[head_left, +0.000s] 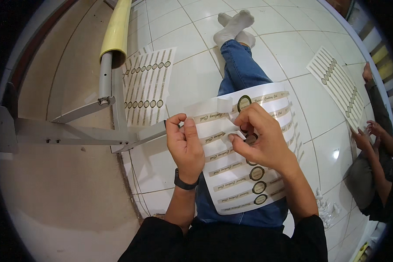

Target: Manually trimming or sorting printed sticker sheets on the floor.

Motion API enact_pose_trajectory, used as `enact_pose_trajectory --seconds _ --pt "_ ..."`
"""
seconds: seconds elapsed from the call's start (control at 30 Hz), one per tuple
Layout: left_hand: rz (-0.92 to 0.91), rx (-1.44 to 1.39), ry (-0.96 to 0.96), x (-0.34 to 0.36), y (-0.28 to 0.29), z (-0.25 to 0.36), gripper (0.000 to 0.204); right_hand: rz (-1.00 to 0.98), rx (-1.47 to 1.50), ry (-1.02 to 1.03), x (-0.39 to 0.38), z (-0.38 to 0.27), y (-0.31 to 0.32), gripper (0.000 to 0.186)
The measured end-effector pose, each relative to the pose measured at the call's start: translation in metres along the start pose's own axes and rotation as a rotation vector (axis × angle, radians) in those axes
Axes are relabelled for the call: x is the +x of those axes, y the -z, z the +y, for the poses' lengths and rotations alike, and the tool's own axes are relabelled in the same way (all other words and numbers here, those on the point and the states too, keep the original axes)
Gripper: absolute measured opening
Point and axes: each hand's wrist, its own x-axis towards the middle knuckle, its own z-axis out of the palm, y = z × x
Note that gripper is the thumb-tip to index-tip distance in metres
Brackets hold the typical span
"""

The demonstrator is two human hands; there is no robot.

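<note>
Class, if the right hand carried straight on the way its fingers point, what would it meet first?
Likely the upper left of the printed sheet, since the right hand points leftward over it; beyond lies the left hand. Depth is unclear.

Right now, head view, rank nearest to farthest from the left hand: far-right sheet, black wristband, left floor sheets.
1. Black wristband: just below the left hand.
2. Left floor sheets: ahead and leftward.
3. Far-right sheet: opposite side.
</note>
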Motion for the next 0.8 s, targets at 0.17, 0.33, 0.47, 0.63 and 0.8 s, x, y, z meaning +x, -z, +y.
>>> enact_pose_trajectory --seconds 0.17,0.33,0.47,0.63,0.8 --pt "0.01 0.008 -0.02 0.005 0.01 -0.002 0.017 -0.083 0.055 -0.006 -0.001 -0.001 0.01 0.024" --pt "-0.033 0.017 -0.027 0.0 0.01 -0.002 0.017 -0.045 0.137 -0.049 0.002 -0.015 0.011 0.033" --pt "-0.071 -0.018 0.0 -0.005 0.006 0.002 0.018 -0.088 -0.033 0.087 0.007 -0.016 0.013 0.041" --pt "-0.077 -0.035 -0.005 -0.007 0.007 0.002 0.019 -0.156 -0.056 0.1 0.007 -0.012 0.013 0.039" --pt "-0.101 -0.014 0.037 -0.005 0.009 0.0 0.02 -0.126 -0.01 0.11 0.003 -0.008 0.012 0.037"
